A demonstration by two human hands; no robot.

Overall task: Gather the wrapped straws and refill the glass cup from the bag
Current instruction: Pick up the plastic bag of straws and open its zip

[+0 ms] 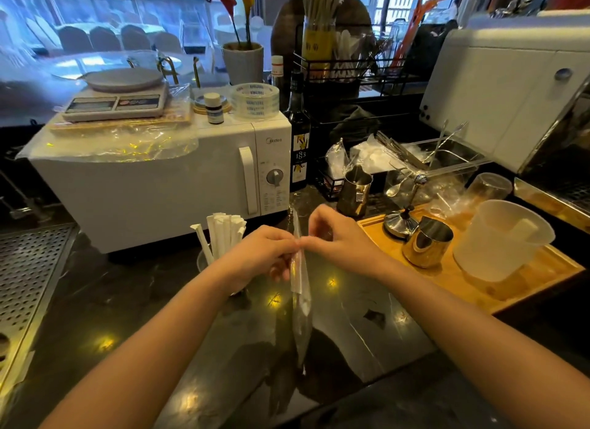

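Observation:
A clear plastic bag (pixel 301 320) hangs upright over the dark counter, seen edge-on, with a white wrapped straw or two inside near its top. My left hand (pixel 265 253) and my right hand (pixel 335 233) both pinch the bag's upper edge, fingertips almost touching. Just left of my left hand stands the glass cup (pixel 204 262), mostly hidden by my wrist, with several white wrapped straws (pixel 223 237) standing upright in it.
A white microwave (pixel 166 179) stands right behind the cup. To the right a wooden tray (pixel 517 288) carries metal pitchers (pixel 426 246) and a plastic measuring jug (pixel 501 240). A perforated metal drain grid (pixel 28 275) lies at the left. A dark bottle (pixel 298 131) stands beside the microwave.

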